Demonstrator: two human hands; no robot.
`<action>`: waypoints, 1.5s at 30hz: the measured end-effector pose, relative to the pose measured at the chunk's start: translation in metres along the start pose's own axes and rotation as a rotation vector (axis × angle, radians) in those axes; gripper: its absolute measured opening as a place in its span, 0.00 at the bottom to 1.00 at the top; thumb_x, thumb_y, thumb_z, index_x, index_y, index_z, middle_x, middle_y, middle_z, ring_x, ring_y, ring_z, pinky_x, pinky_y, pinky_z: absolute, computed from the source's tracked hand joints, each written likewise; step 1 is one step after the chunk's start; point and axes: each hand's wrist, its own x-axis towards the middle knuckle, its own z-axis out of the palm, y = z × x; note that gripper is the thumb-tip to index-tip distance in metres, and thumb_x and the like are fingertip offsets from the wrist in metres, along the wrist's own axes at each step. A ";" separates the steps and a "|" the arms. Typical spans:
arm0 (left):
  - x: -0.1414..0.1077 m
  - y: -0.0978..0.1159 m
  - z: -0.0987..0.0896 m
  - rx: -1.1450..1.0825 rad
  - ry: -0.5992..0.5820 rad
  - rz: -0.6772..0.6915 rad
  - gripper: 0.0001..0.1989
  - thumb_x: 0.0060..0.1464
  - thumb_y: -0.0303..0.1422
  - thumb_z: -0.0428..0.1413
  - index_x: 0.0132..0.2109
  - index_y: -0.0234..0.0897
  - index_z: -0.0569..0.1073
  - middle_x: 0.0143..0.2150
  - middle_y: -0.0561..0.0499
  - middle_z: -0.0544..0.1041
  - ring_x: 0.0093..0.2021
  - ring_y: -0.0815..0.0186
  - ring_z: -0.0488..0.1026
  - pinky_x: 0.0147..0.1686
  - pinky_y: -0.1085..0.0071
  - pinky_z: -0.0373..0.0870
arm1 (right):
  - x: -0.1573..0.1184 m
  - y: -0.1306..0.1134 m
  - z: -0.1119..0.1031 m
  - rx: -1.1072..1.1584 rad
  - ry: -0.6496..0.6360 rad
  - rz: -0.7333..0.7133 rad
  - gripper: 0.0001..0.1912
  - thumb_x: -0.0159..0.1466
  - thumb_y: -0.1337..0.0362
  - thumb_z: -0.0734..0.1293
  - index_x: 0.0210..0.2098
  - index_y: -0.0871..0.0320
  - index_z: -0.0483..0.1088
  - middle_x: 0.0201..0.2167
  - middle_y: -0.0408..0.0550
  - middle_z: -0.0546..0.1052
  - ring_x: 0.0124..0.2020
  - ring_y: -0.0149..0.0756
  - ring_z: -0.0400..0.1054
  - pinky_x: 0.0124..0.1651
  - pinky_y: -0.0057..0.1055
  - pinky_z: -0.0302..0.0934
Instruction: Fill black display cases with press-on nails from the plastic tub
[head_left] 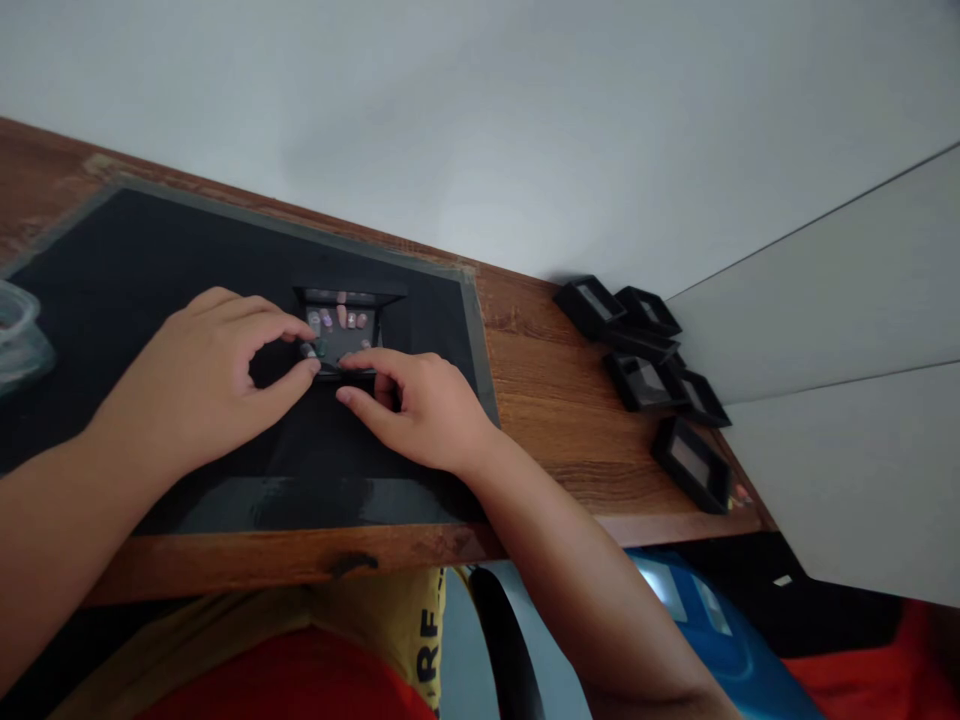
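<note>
On the black mat (210, 250) lies a small dark box (345, 338) with its lid raised at the back. Several small nail-shaped pieces (342, 316) in pink, lilac and green rest in it. My left hand (202, 380) is at the box's left front corner, thumb and index fingertip pinched close around a small greenish-grey piece (309, 350). My right hand (420, 405) has its index fingertip over the front right part of the box and its thumb just in front. Its other fingers are curled, and whatever lies under the fingertip is hidden.
Several black boxes with clear windows (646, 382) are piled on the wooden table (555, 400) at the right. A clear plastic container (22, 335) stands at the left edge. A pale wall (465, 130) rises behind the table. Below the front edge is a blue object (720, 630).
</note>
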 end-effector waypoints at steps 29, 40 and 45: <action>0.000 -0.005 0.003 -0.095 -0.067 -0.143 0.21 0.63 0.53 0.49 0.50 0.47 0.78 0.48 0.47 0.82 0.52 0.48 0.74 0.52 0.52 0.69 | 0.001 0.008 -0.009 0.032 0.058 0.037 0.12 0.70 0.59 0.71 0.48 0.55 0.85 0.25 0.40 0.75 0.26 0.27 0.61 0.33 0.28 0.48; 0.005 -0.005 0.012 -0.067 -0.074 -0.112 0.25 0.62 0.57 0.54 0.54 0.46 0.78 0.49 0.44 0.81 0.53 0.44 0.73 0.54 0.49 0.69 | 0.004 0.011 -0.011 0.025 0.071 0.061 0.12 0.70 0.58 0.71 0.47 0.55 0.84 0.25 0.40 0.75 0.26 0.26 0.61 0.33 0.28 0.48; 0.005 -0.005 0.012 -0.100 -0.079 -0.119 0.24 0.62 0.56 0.54 0.53 0.46 0.79 0.48 0.44 0.81 0.53 0.45 0.73 0.54 0.50 0.69 | 0.004 0.014 -0.016 0.031 0.105 0.069 0.13 0.70 0.58 0.70 0.48 0.55 0.84 0.24 0.39 0.74 0.25 0.26 0.60 0.33 0.29 0.49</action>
